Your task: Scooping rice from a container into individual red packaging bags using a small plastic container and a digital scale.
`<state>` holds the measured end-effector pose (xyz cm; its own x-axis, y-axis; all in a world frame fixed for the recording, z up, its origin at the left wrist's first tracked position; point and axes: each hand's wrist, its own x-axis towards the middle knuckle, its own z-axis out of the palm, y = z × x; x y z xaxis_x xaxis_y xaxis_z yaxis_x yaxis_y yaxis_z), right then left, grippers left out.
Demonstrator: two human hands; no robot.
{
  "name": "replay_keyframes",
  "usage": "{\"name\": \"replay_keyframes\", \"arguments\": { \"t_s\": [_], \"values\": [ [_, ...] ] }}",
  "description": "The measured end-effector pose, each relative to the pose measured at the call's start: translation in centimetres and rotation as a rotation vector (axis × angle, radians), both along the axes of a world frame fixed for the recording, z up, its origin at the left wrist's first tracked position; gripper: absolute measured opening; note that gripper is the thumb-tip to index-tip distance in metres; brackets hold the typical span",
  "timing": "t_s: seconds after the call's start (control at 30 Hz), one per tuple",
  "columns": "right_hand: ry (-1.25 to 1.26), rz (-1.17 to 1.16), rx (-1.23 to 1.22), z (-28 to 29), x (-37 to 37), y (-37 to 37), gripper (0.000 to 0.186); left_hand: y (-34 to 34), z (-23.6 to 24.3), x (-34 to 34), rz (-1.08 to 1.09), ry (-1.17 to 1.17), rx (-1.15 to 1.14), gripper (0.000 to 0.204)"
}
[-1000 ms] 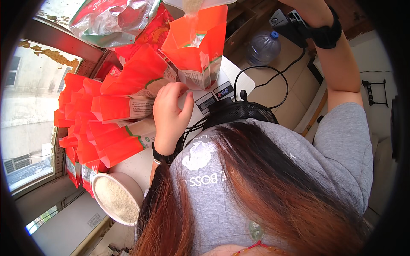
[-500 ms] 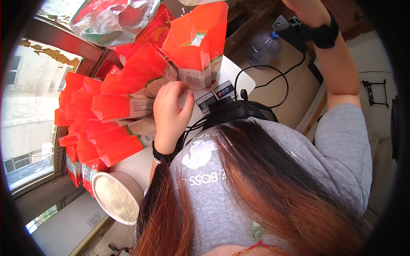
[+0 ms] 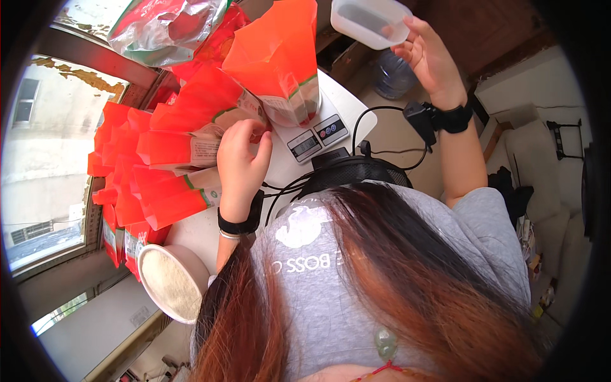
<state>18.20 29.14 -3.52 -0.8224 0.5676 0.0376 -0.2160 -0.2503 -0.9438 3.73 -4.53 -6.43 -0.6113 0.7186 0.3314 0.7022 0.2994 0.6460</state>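
Note:
An open orange pouch stands on a white digital kitchen scale. My left hand, with a black band on the wrist, has its curled fingers on the pouch's lower edge. My right hand is raised to the right of the pouch and holds a translucent white plastic container with something dark inside. A black strap with a small device sits on that wrist.
Several filled orange pouches lie in rows along the window sill at the left. A white bowl of white grains is at the lower left. A black cable, a round black device, a water bottle and a large plastic bag are nearby.
My right hand has come down and away from the pouch's mouth, bringing the white container to the right of it. My left hand stays at the pouch.

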Motion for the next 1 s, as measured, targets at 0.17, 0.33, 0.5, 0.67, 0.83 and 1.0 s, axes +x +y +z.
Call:
{"name": "replay_keyframes", "arguments": {
  "t_s": [0.17,0.33,0.5,0.67,0.83,1.0],
  "values": [
    [-0.200,-0.206,0.042,-8.1,1.2,-2.6,0.037,0.6,-1.4,1.7,0.042,0.067,0.008,0.012],
    [-0.290,-0.178,-0.107,-15.3,0.8,-3.3,0.042,1.0,-2.3,4.0,0.106,0.043,-0.125,0.013],
    [-0.369,-0.187,-0.060,-18.7,-0.5,-4.3,0.046,1.0,-3.3,5.4,0.201,0.042,-0.215,0.013],
    [-0.416,-0.105,-0.148,-20.5,0.0,-4.8,0.043,0.8,-4.1,7.0,0.252,0.025,-0.231,0.013],
    [-0.414,-0.026,-0.127,-21.5,-0.3,-3.9,0.044,0.6,-4.4,7.5,0.265,0.020,-0.246,0.013],
    [-0.441,-0.003,-0.039,-22.5,-1.2,-3.3,0.042,0.5,-4.2,6.8,0.310,0.062,-0.242,0.013]
  ]
}}
